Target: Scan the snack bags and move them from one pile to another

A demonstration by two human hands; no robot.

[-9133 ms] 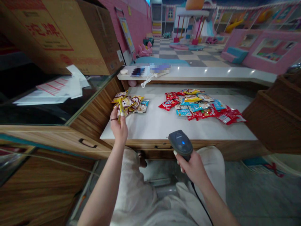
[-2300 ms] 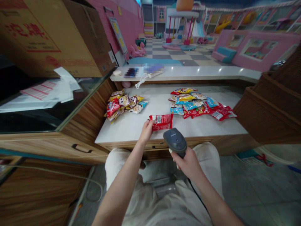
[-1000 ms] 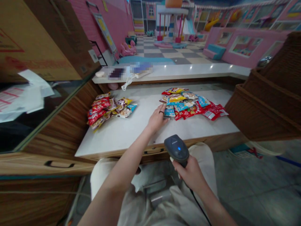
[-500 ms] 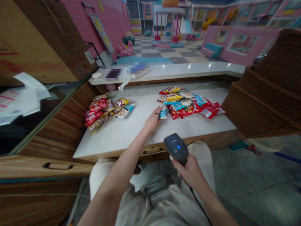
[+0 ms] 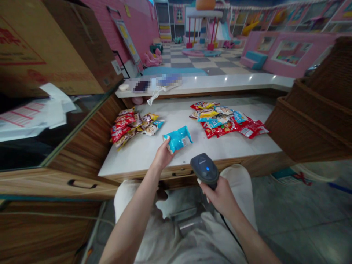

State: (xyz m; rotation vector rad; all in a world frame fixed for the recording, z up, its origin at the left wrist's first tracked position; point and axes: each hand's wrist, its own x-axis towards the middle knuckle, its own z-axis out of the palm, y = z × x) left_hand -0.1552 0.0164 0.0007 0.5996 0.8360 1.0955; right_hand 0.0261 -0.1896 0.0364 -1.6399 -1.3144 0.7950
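My left hand (image 5: 162,157) is closed on a blue snack packet (image 5: 178,138), holding it up above the white desk (image 5: 154,150) near its front edge. My right hand (image 5: 220,196) grips a dark handheld barcode scanner (image 5: 205,171) with a lit blue light, just below and to the right of the packet, its head turned toward it. A pile of mixed snack packets (image 5: 225,120) lies at the desk's right. A second pile of packets (image 5: 132,125) lies at the desk's left.
A wicker basket (image 5: 316,121) stands at the right. A large cardboard box (image 5: 55,47) and loose papers (image 5: 35,113) rest on the glass counter at the left. A white shelf (image 5: 220,82) with a cable runs behind the desk. A drawer handle (image 5: 80,184) sits lower left.
My left hand took a blue packet from the right pile and brought it back toward me, lifted in front of the scanner. The scanner hand has barely moved.
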